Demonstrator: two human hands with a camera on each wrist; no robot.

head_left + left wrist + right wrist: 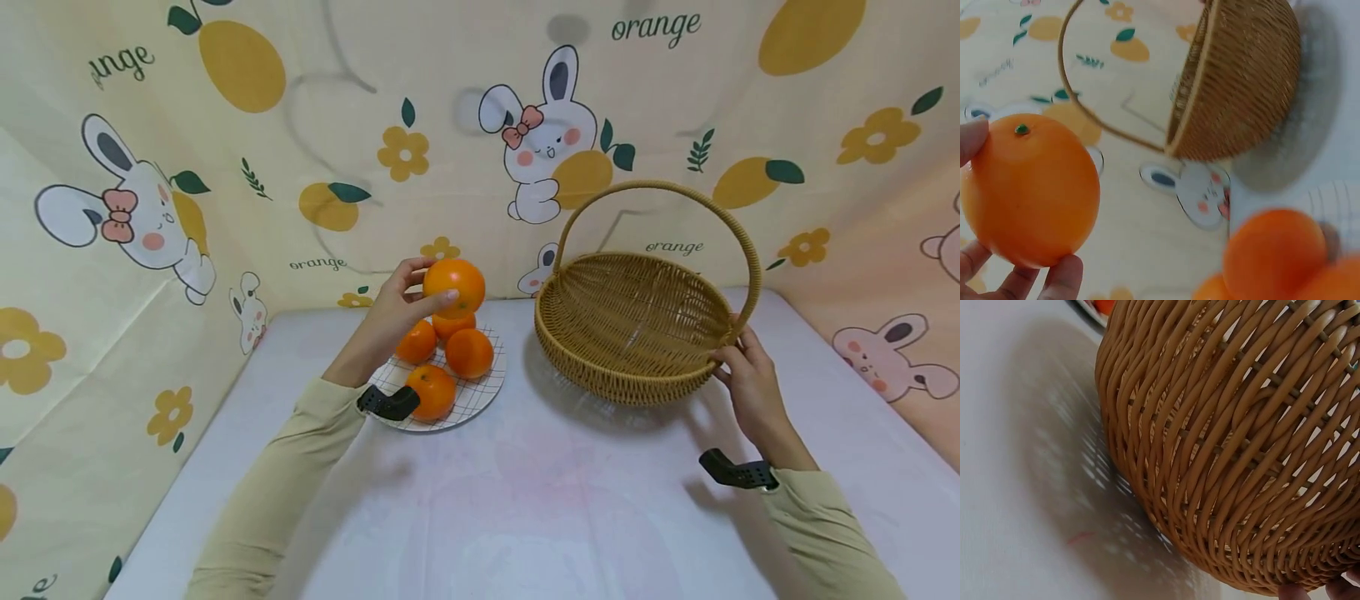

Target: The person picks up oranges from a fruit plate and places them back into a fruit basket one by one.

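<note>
Well, the left hand (392, 315) had the smooth, round orange fruit (457, 287) pinched, digits spread to its width, above the white, grid-lined round plate (486, 390), while the right hand (756, 390) gripped the brown, woven wicker basket (632, 321) edge, so steady, light pressure seemed best.

Orange fruit (453, 288), white plate (480, 404) with dark grid lines, golden-brown woven basket (630, 379), beige sleeves (285, 483)

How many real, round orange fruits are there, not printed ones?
5: one held fruit in the left hand; on the round white gridded plate, a back fruit, left fruit, right fruit and front fruit. Others may be hidden.
</note>
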